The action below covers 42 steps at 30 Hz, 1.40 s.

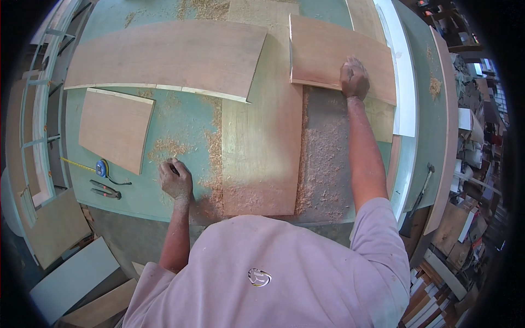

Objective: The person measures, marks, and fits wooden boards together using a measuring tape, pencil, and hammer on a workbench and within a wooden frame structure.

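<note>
My left hand (176,177) hovers near the front left, fingers closed around a small dark object that I cannot make out. Beside it lie a blue tape measure (102,168), partly drawn out, and pincers (106,191). A small tapered panel (114,128) lies behind them, below a long curved-edged plywood panel (161,57). My right hand (354,77) has its fingers curled on the right plywood panel (328,46), near its lower edge; whether it holds anything is hidden. That panel rests across a long pale board (257,153) running front to back.
The green worktop (188,120) carries scattered shavings (169,147). A white strip (406,98) and a long-handled metal tool (422,194) lie at right. Metal framing (38,136) stands at left; boards (74,279) and stacked offcuts (432,295) lie below the worktop's sides.
</note>
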Available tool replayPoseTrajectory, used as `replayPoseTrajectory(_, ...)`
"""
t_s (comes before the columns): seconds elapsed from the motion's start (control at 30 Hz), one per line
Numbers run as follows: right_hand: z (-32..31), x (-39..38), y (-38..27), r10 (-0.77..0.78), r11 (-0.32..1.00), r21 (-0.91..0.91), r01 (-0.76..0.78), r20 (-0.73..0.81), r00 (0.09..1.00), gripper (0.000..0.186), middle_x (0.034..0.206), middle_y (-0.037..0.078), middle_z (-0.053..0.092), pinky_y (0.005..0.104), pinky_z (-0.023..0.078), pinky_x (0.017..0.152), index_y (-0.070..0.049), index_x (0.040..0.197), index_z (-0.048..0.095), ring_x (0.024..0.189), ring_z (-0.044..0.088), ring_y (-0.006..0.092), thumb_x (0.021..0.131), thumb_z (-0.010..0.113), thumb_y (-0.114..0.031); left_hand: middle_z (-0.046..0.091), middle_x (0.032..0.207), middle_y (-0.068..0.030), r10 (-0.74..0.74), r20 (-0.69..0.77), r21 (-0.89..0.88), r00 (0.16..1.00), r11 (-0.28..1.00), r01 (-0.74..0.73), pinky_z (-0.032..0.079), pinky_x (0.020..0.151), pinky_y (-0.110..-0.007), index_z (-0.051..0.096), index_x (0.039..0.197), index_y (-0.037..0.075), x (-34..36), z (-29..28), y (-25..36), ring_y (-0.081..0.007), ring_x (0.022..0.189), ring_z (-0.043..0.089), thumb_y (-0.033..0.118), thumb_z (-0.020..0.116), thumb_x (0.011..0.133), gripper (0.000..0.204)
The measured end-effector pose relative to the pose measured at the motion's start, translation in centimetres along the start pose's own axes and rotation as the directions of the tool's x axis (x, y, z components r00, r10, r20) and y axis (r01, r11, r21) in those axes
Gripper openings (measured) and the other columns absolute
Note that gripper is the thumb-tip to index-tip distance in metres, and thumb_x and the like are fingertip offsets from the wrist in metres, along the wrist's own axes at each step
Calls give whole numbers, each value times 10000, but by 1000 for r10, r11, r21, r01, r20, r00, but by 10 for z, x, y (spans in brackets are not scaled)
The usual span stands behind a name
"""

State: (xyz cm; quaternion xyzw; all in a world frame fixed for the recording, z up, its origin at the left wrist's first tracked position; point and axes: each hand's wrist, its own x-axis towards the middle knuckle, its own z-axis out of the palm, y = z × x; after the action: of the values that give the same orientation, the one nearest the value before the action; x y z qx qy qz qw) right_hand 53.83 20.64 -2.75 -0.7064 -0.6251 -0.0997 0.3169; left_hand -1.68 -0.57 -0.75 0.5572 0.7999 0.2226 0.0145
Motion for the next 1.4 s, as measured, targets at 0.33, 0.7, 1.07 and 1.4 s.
replayPoseTrajectory(0.33, 25, 35, 13, -18, 1000, -2, 18, -9, 1000, 367, 1224, 159, 671, 419, 415, 1077, -60, 1125, 728, 1197, 603, 302, 905, 530, -276, 569, 832, -121, -9, 2, 68, 1000, 998, 9, 459, 661, -466, 555, 876, 49, -2, 3, 3, -337, 745, 587, 224, 549, 956, 193)
replayPoseTrajectory(0.7, 69, 97, 30, -15, 1000, -10, 15, -9, 1000, 410, 1262, 125, 657, 412, 392, 1083, -68, 1143, 716, 1235, 572, 275, 937, 491, -342, 613, 945, -166, -409, -43, 150, 912, 900, 410, 483, 765, -470, 588, 919, 14, -99, -62, -19, -364, 876, 607, 341, 553, 969, 333)
replayPoseTrajectory(1.07, 106, 168, 53, -26, 999, 49, 21, 107, 994, 501, 1298, 158, 626, 430, 376, 1091, -60, 1167, 696, 1262, 542, 295, 948, 515, -473, 633, 884, -279, -840, -209, 429, 500, 381, 819, 472, 828, -529, 650, 820, -57, -414, -128, -39, -446, 890, 611, 357, 614, 909, 425)
replayPoseTrajectory(1.4, -1, 157, 16, -270, 932, -5, 361, 656, 705, 870, 1557, 181, 342, 429, 301, 1172, -68, 1492, 372, 1449, 308, 343, 784, 729, -426, 694, 919, -279, -936, 187, 298, 299, 344, 890, 507, 850, -470, 723, 879, -45, -427, -100, -86, -432, 933, 668, 420, 647, 853, 471)
